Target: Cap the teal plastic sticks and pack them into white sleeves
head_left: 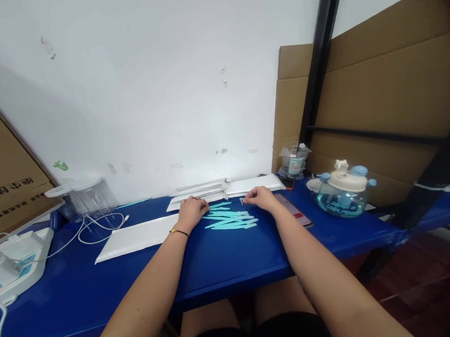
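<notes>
Several slim turquoise sticks (230,223) with pale caps at their right ends lie in a loose row on the blue table. My left hand (192,212) is closed at the left end of the farthest turquoise stick (220,205); its fingertips partly hide that end. To the right, my right hand (263,198) pinches a small clear cap (242,201) between thumb and fingers, apart from the stick. Under my left wrist lies a flat white packet (137,237). More white packets (199,192) are stacked behind my hands against the wall.
A phone (294,210) lies beside my right wrist. Farther right stands a drink bottle (342,194); a wrapped jar (294,163) is behind it. On the left are clear plastic containers (91,197), a white cable (99,228) and a power strip (33,277).
</notes>
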### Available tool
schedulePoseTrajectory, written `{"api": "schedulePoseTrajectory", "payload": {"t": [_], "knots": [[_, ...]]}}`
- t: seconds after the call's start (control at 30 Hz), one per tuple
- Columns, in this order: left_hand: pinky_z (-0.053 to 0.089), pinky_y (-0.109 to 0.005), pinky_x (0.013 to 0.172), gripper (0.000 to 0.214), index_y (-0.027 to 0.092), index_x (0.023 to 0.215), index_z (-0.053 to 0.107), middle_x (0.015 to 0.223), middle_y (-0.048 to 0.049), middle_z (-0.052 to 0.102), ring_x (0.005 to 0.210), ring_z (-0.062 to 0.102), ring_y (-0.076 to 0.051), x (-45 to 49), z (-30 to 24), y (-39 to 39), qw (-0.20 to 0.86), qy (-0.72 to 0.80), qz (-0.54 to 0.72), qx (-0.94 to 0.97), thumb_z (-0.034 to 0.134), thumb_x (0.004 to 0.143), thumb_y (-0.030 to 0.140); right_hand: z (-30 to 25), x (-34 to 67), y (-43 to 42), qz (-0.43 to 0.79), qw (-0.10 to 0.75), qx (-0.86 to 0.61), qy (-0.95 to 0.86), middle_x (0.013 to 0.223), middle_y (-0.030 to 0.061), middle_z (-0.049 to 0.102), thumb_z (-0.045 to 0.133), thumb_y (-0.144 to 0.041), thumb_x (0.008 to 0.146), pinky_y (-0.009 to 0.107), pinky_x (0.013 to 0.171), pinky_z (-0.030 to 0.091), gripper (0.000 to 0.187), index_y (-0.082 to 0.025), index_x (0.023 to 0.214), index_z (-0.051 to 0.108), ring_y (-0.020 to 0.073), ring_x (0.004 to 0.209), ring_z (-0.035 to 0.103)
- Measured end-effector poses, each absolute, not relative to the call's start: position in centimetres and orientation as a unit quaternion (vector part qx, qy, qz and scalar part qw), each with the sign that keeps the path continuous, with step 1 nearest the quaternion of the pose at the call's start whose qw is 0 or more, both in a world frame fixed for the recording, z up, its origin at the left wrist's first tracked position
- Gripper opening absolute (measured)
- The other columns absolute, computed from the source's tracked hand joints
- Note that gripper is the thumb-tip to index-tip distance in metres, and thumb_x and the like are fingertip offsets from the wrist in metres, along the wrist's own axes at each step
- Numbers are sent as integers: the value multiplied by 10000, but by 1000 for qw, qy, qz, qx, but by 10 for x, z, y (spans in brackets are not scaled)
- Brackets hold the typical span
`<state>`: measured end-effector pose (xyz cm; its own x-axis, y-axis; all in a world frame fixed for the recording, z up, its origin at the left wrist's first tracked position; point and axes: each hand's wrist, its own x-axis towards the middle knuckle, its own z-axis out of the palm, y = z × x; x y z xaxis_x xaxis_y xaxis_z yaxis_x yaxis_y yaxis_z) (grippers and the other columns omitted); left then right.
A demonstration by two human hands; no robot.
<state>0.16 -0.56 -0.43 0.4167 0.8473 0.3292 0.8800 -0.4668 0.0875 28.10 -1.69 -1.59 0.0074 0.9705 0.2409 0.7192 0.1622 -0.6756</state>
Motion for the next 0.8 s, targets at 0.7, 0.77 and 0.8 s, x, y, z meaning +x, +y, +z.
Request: {"api": "schedulePoseTrajectory", "payload": {"t": [0.7,0.77,0.8], "knots": [[337,-387,848,266,260,938,661,953,-47,642,982,489,-247,0,-4,-5,41,-531,-181,-827,495,809,422,-10,273,-24,114,346,-624,-691,843,18,636,674,-402,639,260,713,373,213,-205,716,694,161,782,563],[341,-382,858,303,266,1010,643,980,-51,636,999,483,-252,-2,-5,-4,38,-538,-176,-824,522,788,433,-11,273,-23,126,317,-636,-692,812,9,657,685,-422,623,281,747,359,233,-217,733,701,164,768,571],[343,-379,862,315,268,1021,640,982,-50,635,1000,484,-251,-1,-5,-5,33,-535,-174,-826,532,780,440,-11,273,-24,140,295,-634,-701,778,3,666,686,-433,620,292,765,350,237,-221,726,703,165,755,575]]}}
